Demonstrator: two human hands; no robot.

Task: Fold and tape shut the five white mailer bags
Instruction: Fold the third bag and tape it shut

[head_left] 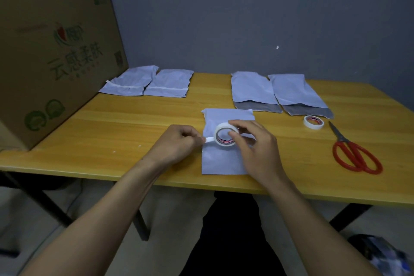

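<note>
A white mailer bag (224, 161) lies near the front edge of the wooden table (125, 127), its top folded over. Above it my right hand (255, 150) grips a white tape roll (225, 134). My left hand (177, 143) pinches the roll's loose tape end (209, 139), a short strip pulled out to the left. Two folded, taped mailer bags (132, 82) (170, 84) lie at the back left. Two more mailer bags (252, 89) (295, 93) lie at the back right with grey flaps open.
A second tape roll (313, 121) and red-handled scissors (354, 152) lie on the right of the table. A large cardboard box (51, 56) stands at the left edge. A grey wall runs behind the table.
</note>
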